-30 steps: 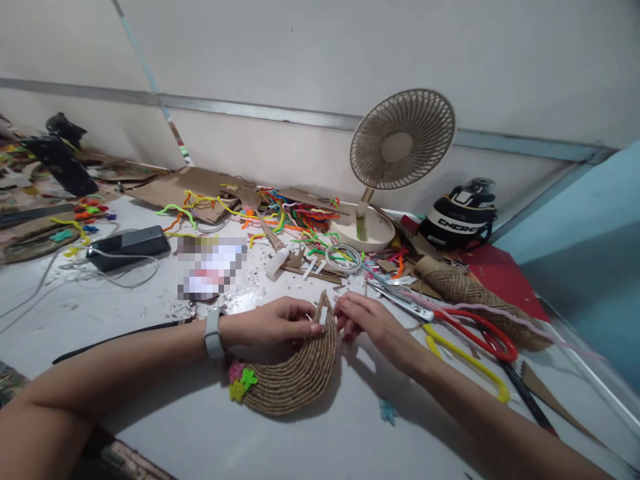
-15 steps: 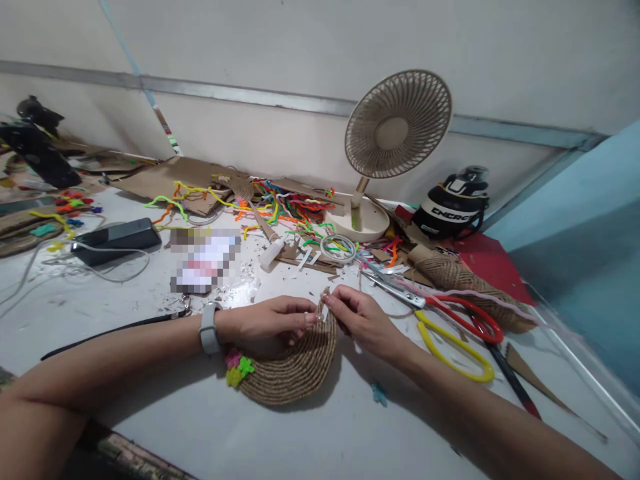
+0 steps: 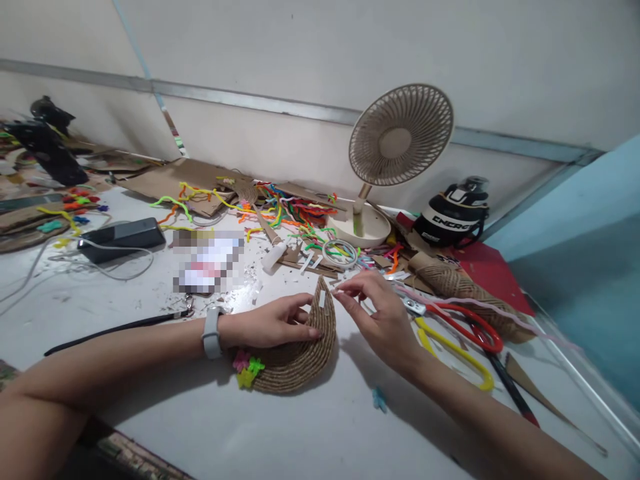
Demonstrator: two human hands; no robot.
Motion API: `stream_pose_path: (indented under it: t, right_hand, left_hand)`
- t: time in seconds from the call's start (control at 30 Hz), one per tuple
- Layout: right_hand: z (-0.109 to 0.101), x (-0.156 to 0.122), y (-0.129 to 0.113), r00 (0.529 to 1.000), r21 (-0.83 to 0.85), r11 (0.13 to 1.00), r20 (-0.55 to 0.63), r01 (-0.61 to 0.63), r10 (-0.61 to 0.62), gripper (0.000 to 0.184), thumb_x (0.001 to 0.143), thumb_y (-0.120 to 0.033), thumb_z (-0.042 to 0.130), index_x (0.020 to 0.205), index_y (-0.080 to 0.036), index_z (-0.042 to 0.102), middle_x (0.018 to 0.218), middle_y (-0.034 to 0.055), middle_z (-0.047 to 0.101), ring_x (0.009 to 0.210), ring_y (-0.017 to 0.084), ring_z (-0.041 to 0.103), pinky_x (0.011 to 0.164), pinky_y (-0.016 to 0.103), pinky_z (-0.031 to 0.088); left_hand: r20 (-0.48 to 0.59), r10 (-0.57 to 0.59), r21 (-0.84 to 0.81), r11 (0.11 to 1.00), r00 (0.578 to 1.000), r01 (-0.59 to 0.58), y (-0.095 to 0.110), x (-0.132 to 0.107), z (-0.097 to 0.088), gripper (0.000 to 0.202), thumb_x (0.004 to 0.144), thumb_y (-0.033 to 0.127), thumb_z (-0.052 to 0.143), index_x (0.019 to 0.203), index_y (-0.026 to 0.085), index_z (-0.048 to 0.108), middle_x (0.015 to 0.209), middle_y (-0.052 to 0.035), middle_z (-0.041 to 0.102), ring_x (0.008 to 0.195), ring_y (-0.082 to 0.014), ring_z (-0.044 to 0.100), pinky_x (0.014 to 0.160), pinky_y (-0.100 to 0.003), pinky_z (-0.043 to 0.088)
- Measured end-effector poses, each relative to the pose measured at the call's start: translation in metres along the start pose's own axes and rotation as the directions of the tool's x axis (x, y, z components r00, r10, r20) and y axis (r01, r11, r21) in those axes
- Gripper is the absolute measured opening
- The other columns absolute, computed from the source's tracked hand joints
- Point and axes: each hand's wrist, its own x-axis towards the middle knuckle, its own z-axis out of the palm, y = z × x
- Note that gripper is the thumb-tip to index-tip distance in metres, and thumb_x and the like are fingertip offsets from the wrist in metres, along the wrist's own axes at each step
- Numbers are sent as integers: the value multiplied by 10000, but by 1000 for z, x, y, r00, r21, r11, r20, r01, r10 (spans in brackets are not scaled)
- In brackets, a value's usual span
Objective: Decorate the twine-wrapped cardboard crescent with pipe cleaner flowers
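A curved, pointed piece of coiled jute rope (image 3: 305, 363) lies at the middle of the table, with pink, green and yellow flowers (image 3: 249, 370) on its left end. My left hand (image 3: 273, 323) grips its inner edge, thumb on top and the other fingers partly hidden. A short white strip (image 3: 322, 299) lies on the rope near the pointed tip. Just right of that tip, my right hand (image 3: 380, 313) has thumb and forefinger pinched together; whatever is between them is too small to make out. A small blue flower (image 3: 379, 400) lies below my right wrist.
Scissors with red and yellow handles (image 3: 465, 320) and a jute twine roll (image 3: 470, 297) lie at right. Behind stand a fan (image 3: 400, 137) and a black jug (image 3: 453, 213). Colourful pipe cleaners (image 3: 295, 207), a glue bottle (image 3: 274, 257), a phone (image 3: 207, 263) and a black box (image 3: 123, 239) lie further back.
My right hand has moved off the rope piece's tip, up and to the right. My left hand has slid down from the tip onto the inner edge, uncovering the white strip.
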Motion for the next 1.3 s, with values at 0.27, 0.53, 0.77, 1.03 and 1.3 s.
stream_pose_path:
  t: [0.27,0.53,0.77,1.03,1.3]
  right_hand:
    - [8,-7,3,996,-49,996,35,80,-79,104,890,-264,570,971,-206,602,875,57,596,810,184,571,705,320,490]
    - [10,-8,4,996,-51,997,60,63,-60,129,895,-281,565,994,-202,590,880,54,591,779,174,572,694,318,498]
    - [10,-8,2,997,-38,998,69,48,-45,132,899,-290,555,995,-204,587,891,54,593,748,162,572,685,311,505]
    - [10,-8,3,995,-33,998,84,55,-52,106,895,-260,562,977,-195,576,873,51,574,760,164,572,691,307,500]
    - [9,-9,5,992,-61,994,89,93,-88,85,892,-235,565,962,-191,584,865,48,569,802,173,569,714,301,484]
  left_hand:
    - [-34,51,193,980,998,-43,3,-2,4,317,855,291,607,1125,183,481,886,-31,583,793,-127,537,657,-232,395]
    - [-26,43,222,974,999,-36,5,-4,9,330,861,312,591,1142,193,465,818,6,542,714,-106,489,614,-218,360]
    - [-26,46,242,970,999,-38,4,-4,8,334,861,328,590,1142,193,471,803,8,529,704,-106,483,597,-209,357]
    - [-19,29,235,972,999,-23,1,-4,6,336,863,339,587,1144,196,471,778,20,514,655,-93,446,570,-207,332]
    - [-27,25,247,969,999,-17,0,-3,6,368,854,372,597,1151,192,475,759,23,501,636,-90,424,560,-207,324]
